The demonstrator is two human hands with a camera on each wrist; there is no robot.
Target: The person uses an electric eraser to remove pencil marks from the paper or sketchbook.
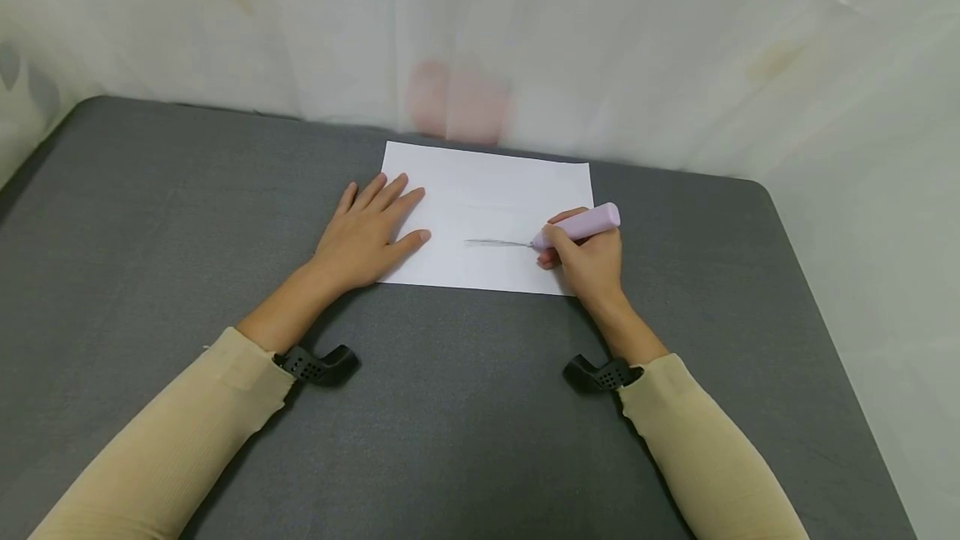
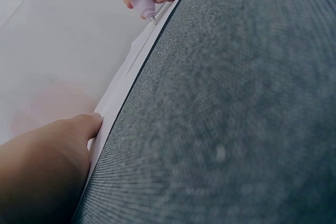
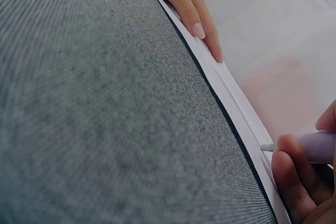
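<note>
Pen (image 1: 577,226) pinched in right hand (image 1: 588,261), tip on paper (image 1: 487,190)

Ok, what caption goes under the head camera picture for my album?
Left hand flat on white paper, right hand drawing a grey line with a lilac pen.

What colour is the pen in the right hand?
Pale lilac-pink pen, gripped by the right hand; clearest in the head view.

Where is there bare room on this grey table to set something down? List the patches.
The grey table is bare left of the left hand, right of the right hand, and in the wide strip between both sleeves toward the near edge. It is crowded on the paper: the left hand presses it flat and the right hand grips the purple pen there.
</note>
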